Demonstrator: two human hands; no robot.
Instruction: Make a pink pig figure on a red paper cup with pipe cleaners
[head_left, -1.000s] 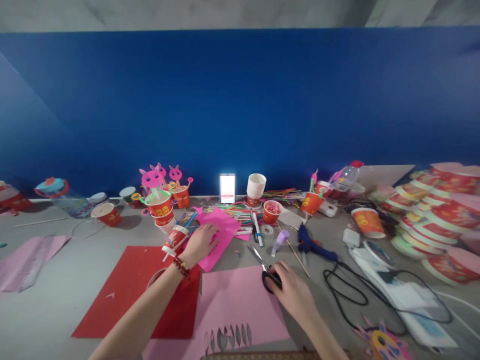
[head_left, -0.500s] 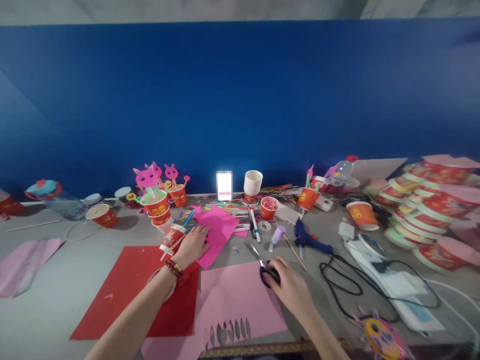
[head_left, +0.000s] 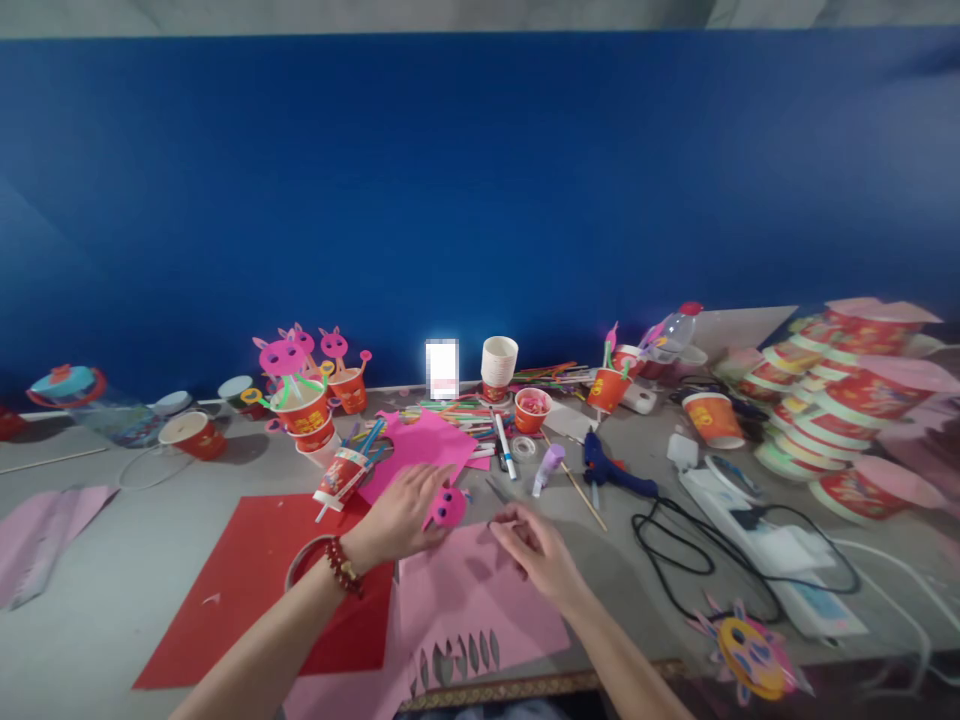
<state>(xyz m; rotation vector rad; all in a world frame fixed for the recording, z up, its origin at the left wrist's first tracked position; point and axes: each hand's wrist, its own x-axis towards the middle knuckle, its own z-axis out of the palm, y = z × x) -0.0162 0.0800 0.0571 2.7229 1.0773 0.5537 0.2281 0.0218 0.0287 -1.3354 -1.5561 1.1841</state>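
Note:
My left hand, with a beaded bracelet on its wrist, is closed on a small bright pink paper face with dark eyes. My right hand is just to its right, above the light pink sheet, fingers bent together. The scissors lie beside and partly under the right hand; whether its fingers hold them is unclear. A bright pink paper piece lies beyond the left hand. The red sheet is under my left forearm, with a roll of tape on it.
Cups with pink paper figures stand at the back left. A blue glue gun, its black cable and a white power strip are on the right, before stacked cups. A purple glue stick lies mid-table.
My left hand has drawn back toward me from the bright pink sheet, and the small pink face now shows at its fingers. My right hand has shifted slightly left, covering the scissor handles.

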